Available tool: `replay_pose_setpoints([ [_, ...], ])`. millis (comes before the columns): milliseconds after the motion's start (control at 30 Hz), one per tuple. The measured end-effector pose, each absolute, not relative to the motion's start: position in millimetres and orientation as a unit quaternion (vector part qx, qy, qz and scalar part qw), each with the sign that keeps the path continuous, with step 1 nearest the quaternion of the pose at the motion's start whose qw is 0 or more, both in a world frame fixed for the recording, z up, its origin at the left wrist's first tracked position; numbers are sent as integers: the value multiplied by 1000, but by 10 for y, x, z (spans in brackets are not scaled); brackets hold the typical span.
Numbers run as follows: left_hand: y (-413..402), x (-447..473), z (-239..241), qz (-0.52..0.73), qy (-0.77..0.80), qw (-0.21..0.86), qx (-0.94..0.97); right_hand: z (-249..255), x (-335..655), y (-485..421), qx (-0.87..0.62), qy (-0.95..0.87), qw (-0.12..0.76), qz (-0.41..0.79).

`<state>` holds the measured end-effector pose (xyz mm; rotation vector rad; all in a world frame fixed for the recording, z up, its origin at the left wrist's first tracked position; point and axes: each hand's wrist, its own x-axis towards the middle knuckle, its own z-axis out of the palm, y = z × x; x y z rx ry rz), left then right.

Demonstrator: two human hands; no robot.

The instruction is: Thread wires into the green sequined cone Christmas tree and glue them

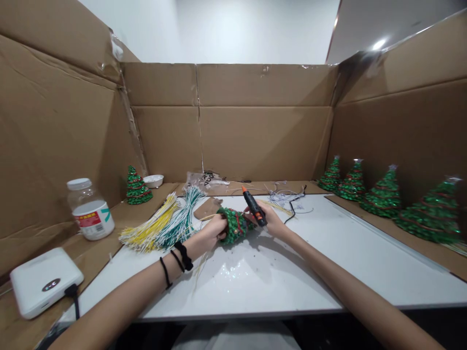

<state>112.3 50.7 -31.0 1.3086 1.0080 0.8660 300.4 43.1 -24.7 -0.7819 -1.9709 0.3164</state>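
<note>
My left hand (216,228), with dark bands on its wrist, is closed around the base end of a small green tinsel Christmas tree (233,232). The tree lies tipped on its side just above the white board (255,282), a red garland winding round it. In my right hand (270,218) is a black glue gun (255,208) whose orange nozzle points up and away. The right fingers are close to the tree's narrow end; whether they touch it I cannot tell. Left of the tree lie bundles of yellow-and-white ties (151,228) and green-and-white ties (182,216).
Several finished-looking trees (383,194) line the right side, and another tree (136,187) stands at left. A plastic jar (91,211), white power bank (47,282) and small white bowl (153,181) sit at left. Loose wires (288,197) lie behind. Cardboard walls (262,141) enclose the table.
</note>
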Motion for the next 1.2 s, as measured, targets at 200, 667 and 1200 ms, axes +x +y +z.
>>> replay_pose_setpoints([
  [200,448,1163,-288,365,421,608,566,-293,2998,461,-318,-809,474,140],
  [667,444,1140,-363,347,435,603,571,-155,3487,147,-391,-783,483,11],
  [1200,436,1141,-352,339,423,603,585,-386,3481,65,-349,-856,379,-53],
])
